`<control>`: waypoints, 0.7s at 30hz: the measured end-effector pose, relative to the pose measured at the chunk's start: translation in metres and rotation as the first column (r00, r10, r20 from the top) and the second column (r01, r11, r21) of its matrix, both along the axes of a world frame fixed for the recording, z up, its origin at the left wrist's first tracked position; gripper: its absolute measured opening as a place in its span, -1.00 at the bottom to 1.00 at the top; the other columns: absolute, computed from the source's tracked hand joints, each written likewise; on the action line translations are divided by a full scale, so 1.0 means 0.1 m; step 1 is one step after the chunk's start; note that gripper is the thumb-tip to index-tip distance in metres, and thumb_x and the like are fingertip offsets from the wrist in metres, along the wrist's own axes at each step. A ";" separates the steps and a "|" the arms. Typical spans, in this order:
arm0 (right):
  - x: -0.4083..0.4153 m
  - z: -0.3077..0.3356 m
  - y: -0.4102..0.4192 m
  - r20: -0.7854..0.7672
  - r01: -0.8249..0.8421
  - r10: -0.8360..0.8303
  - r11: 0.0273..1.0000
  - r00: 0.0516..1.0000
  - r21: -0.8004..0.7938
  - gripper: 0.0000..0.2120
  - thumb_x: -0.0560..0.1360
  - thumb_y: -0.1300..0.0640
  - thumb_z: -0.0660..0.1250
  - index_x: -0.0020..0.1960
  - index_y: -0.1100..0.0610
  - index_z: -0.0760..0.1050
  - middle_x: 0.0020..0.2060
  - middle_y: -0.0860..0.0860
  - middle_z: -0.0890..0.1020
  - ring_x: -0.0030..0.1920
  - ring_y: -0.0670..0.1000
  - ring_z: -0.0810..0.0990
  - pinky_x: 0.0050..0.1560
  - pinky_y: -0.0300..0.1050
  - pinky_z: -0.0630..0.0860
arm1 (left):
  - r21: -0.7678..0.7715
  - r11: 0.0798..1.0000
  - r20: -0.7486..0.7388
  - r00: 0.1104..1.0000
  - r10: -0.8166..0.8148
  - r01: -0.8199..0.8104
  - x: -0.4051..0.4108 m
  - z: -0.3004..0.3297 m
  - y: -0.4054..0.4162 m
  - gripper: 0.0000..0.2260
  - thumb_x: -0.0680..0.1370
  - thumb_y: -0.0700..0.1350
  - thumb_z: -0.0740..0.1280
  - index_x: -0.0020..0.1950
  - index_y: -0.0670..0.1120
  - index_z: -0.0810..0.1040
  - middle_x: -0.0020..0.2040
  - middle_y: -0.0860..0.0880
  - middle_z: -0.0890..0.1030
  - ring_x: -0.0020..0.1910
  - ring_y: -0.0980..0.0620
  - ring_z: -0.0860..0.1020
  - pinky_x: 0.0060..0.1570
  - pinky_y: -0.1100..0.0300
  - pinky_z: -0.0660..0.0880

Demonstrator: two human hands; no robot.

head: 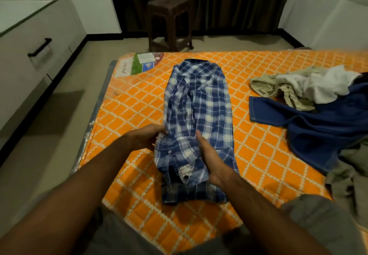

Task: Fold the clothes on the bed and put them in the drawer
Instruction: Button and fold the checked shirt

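A blue and white plaid shirt (pixel 201 103) lies lengthwise on the orange patterned mattress (pixel 258 155), its sides folded in and its collar at the far end. My left hand (pixel 147 137) grips the shirt's left edge near the sleeve cuff. My right hand (pixel 209 155) lies with straight fingers on the lower middle of the shirt. To the right sits a pile of unfolded clothes: a dark blue garment (pixel 318 127), a khaki one (pixel 278 87) and a white one (pixel 326 85). A white drawer unit with a black handle (pixel 39 47) stands at the left.
A dark brown plastic stool (pixel 169 21) stands beyond the mattress before dark curtains. Bare floor runs between the mattress and the drawer unit. Grey-green cloth (pixel 346 175) lies at the mattress's right edge near my knee.
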State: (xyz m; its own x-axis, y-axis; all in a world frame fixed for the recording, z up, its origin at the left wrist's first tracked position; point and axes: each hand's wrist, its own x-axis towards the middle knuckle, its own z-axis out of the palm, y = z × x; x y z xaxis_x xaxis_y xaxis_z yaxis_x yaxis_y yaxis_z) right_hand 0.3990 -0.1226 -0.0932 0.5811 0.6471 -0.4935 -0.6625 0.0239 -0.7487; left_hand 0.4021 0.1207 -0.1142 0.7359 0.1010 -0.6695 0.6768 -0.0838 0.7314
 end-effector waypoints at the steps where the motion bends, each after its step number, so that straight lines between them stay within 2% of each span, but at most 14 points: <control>1: -0.04 -0.03 0.01 0.014 -0.031 0.032 0.997 0.999 -0.067 -0.77 0.67 -0.09 0.19 0.17 -0.01 0.53 -0.05 -0.13 0.74 -0.11 -0.21 0.69 -0.08 -0.30 0.63 | 0.005 1.000 -0.019 1.000 -0.013 0.013 -0.03 -0.01 -0.03 -0.70 0.53 -0.04 0.38 0.16 -0.22 0.60 0.03 -0.24 0.60 -0.02 -0.20 0.58 0.05 -0.16 0.57; 2: -0.03 -0.14 0.02 0.039 -0.039 0.045 0.991 0.998 -0.131 -0.72 0.65 -0.02 0.29 0.31 0.05 0.48 0.22 -0.05 0.66 0.11 -0.12 0.65 0.20 -0.17 0.57 | -0.005 1.000 -0.022 1.000 -0.013 0.013 -0.04 -0.04 -0.06 -0.70 0.54 -0.02 0.40 0.11 -0.23 0.59 -0.01 -0.24 0.59 -0.06 -0.17 0.59 0.01 -0.12 0.59; 3: -0.03 -0.24 0.03 0.063 -0.059 0.072 0.980 0.995 -0.189 -0.56 0.62 0.06 0.36 0.45 0.12 0.37 0.39 0.05 0.53 0.25 0.02 0.56 0.38 0.00 0.47 | -0.017 1.000 -0.008 1.000 -0.002 0.002 -0.06 -0.05 -0.09 -0.71 0.57 -0.02 0.40 0.08 -0.25 0.56 -0.10 -0.21 0.58 -0.17 -0.13 0.62 -0.09 -0.06 0.64; 4: -0.02 -0.35 0.04 0.084 -0.048 0.070 0.969 0.994 -0.244 -0.49 0.60 0.13 0.38 0.48 0.17 0.29 0.39 0.15 0.50 0.25 0.12 0.54 0.42 0.12 0.42 | -0.035 0.999 0.003 1.000 0.010 -0.010 -0.07 -0.06 -0.13 -0.72 0.61 -0.04 0.37 0.03 -0.28 0.51 -0.20 -0.14 0.58 -0.34 -0.06 0.62 -0.29 0.05 0.63; 5: -0.01 -0.42 0.02 0.099 -0.026 0.058 0.954 0.993 -0.299 -0.57 0.59 0.19 0.38 0.40 0.20 0.32 0.26 0.20 0.56 0.14 0.15 0.57 0.37 0.16 0.46 | -0.047 0.999 0.009 1.000 0.027 -0.027 -0.08 -0.07 -0.16 -0.76 0.63 -0.08 0.36 0.03 -0.28 0.46 -0.22 -0.06 0.56 -0.46 0.00 0.59 -0.44 0.12 0.57; 6: -0.03 -0.46 0.01 0.112 -0.034 0.077 0.937 0.991 -0.347 -0.70 0.59 0.23 0.36 0.26 0.23 0.36 0.07 0.17 0.61 0.01 0.12 0.58 0.29 0.13 0.53 | -0.053 0.998 0.019 0.999 0.044 -0.043 -0.11 -0.11 -0.19 -0.77 0.62 -0.10 0.37 0.11 -0.23 0.42 0.05 0.09 0.42 -0.47 0.02 0.60 -0.48 0.11 0.54; 7: -0.03 -0.48 -0.01 0.104 -0.042 0.085 0.929 0.991 -0.369 -0.79 0.59 0.27 0.34 0.20 0.22 0.40 -0.02 0.14 0.62 -0.03 0.11 0.59 0.20 0.09 0.57 | -0.055 0.997 0.025 0.998 0.064 -0.062 -0.10 -0.17 -0.18 -0.67 0.59 -0.10 0.42 0.23 -0.17 0.36 0.07 -0.43 0.35 -0.34 -0.02 0.66 -0.42 0.02 0.59; 8: -0.03 -0.53 -0.03 0.101 -0.041 0.082 0.934 0.992 -0.354 -0.82 0.59 0.31 0.33 0.16 0.19 0.43 0.01 0.14 0.64 0.03 0.14 0.61 0.23 0.13 0.57 | -0.073 0.993 0.034 0.995 0.094 -0.092 -0.10 -0.24 -0.17 -0.53 0.54 -0.10 0.47 0.32 -0.12 0.30 0.15 -0.23 0.52 -0.13 -0.10 0.70 -0.30 -0.11 0.65; 10: -0.06 -0.53 -0.06 0.085 -0.050 0.083 0.940 0.993 -0.338 -0.69 0.54 0.30 0.39 0.23 0.18 0.39 0.23 0.16 0.61 0.22 0.20 0.60 0.30 0.22 0.53 | -0.061 0.991 0.066 0.990 0.125 -0.121 -0.12 -0.36 -0.13 -0.37 0.46 -0.11 0.55 0.41 -0.10 0.28 0.30 -0.19 0.51 0.11 -0.17 0.65 -0.16 -0.12 0.66; 13: -0.03 -0.67 -0.09 0.079 -0.066 0.096 0.944 0.992 -0.324 -0.07 0.35 0.19 0.57 0.58 0.13 0.15 0.46 0.15 0.43 0.29 0.15 0.57 0.19 0.13 0.62 | -0.059 0.990 0.102 0.985 0.137 -0.131 -0.11 -0.43 -0.14 -0.35 0.42 -0.11 0.58 0.42 -0.08 0.35 0.30 -0.13 0.55 0.16 -0.14 0.62 -0.13 -0.05 0.66; 14: 0.01 -0.77 -0.10 0.091 -0.063 0.094 0.952 0.991 -0.301 -0.02 0.32 0.19 0.59 0.60 0.11 0.14 0.50 0.15 0.38 0.31 0.16 0.55 0.17 0.11 0.62 | -0.044 0.990 0.132 0.981 0.141 -0.136 -0.10 -0.40 -0.18 -0.39 0.45 -0.12 0.56 0.41 -0.05 0.36 0.27 -0.11 0.56 0.15 -0.14 0.62 -0.12 -0.06 0.65; 16: -0.01 -0.61 -0.13 0.100 -0.052 0.084 0.955 0.991 -0.292 -0.05 0.32 0.24 0.61 0.57 0.11 0.19 0.49 0.13 0.40 0.34 0.15 0.53 0.25 0.13 0.58 | -0.026 0.987 0.195 0.968 0.159 -0.156 -0.07 -0.30 -0.24 -0.50 0.51 -0.15 0.50 0.39 -0.05 0.40 0.22 -0.08 0.60 0.12 -0.11 0.63 -0.10 -0.05 0.64; 19: 0.09 -0.40 -0.16 0.107 -0.051 0.084 0.958 0.991 -0.281 -0.39 0.43 0.39 0.50 0.38 0.12 0.34 0.22 0.07 0.61 0.16 0.07 0.65 0.15 0.02 0.63 | -0.063 0.983 0.236 0.954 0.184 -0.174 0.04 -0.22 -0.27 -0.62 0.53 -0.15 0.48 0.32 -0.06 0.50 0.14 -0.08 0.67 0.06 -0.10 0.67 -0.02 -0.10 0.65; 21: 0.17 -0.38 -0.17 0.124 -0.056 0.097 0.951 0.987 -0.304 -0.22 0.38 0.34 0.55 0.48 0.16 0.25 0.30 0.12 0.56 0.18 0.11 0.65 0.18 0.11 0.62 | -0.060 0.981 0.231 0.953 0.196 -0.187 0.08 -0.22 -0.29 -0.67 0.53 -0.15 0.47 0.27 -0.06 0.53 0.11 -0.09 0.68 0.03 -0.12 0.68 0.01 -0.14 0.64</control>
